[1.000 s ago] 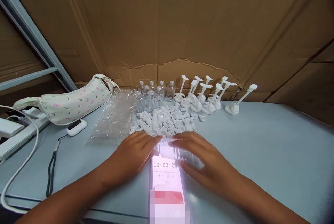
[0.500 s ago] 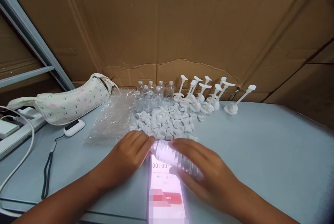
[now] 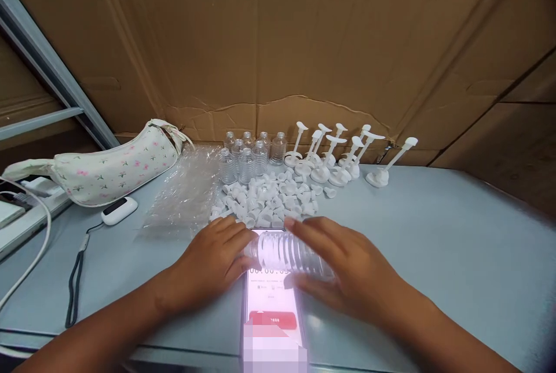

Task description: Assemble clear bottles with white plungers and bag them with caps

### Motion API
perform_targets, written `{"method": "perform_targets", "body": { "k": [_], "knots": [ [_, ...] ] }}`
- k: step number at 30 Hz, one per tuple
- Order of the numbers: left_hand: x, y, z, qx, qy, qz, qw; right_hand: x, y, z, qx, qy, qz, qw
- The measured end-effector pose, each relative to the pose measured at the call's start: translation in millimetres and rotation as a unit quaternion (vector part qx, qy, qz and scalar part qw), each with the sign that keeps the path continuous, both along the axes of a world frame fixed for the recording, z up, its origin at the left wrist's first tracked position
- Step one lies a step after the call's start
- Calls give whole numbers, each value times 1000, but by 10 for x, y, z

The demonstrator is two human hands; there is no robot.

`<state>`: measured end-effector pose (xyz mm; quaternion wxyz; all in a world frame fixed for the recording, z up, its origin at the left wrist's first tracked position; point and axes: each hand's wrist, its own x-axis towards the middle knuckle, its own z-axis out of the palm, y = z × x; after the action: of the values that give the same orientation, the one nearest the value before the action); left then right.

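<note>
A clear ribbed plastic bottle (image 3: 282, 252) lies on its side in the air, above a lit phone (image 3: 271, 297). My left hand (image 3: 212, 257) is closed at the bottle's left, neck end, thumb and fingers on it; its fingertips partly hide that end. My right hand (image 3: 347, 263) wraps the right part of the bottle, thumb below and fingers above. Just beyond the hands lies a pile of small white plastic caps (image 3: 269, 199). Behind the pile several clear bottles (image 3: 246, 165) stand upright.
White pump-like stands (image 3: 334, 158) with flat tops stand at the back right against a cardboard wall (image 3: 260, 43). To the left lie a clear plastic bag (image 3: 182, 193), a floral pouch (image 3: 117, 170), a small white device (image 3: 119, 211) with a strap, and a power strip (image 3: 26, 228).
The bottle has turned from slanting down to the right to nearly level. My left thumb now shows beneath its neck end. The whole view has shifted slightly.
</note>
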<state>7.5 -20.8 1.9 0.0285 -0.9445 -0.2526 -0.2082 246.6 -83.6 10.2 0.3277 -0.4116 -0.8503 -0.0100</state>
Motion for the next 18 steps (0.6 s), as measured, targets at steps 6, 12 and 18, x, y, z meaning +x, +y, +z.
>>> {"method": "perform_targets", "body": {
  "k": [6, 12, 18],
  "knots": [
    [-12, -36, -30, 150, 12, -4, 989, -84, -4, 72, -197, 65, -35, 978],
    [8, -32, -49, 213, 0, -17, 977, -76, 26, 157, -353, 104, -34, 929],
    [50, -15, -22, -10, -9, -77, 997, -30, 3, 21, 161, -20, 34, 986]
  ]
}}
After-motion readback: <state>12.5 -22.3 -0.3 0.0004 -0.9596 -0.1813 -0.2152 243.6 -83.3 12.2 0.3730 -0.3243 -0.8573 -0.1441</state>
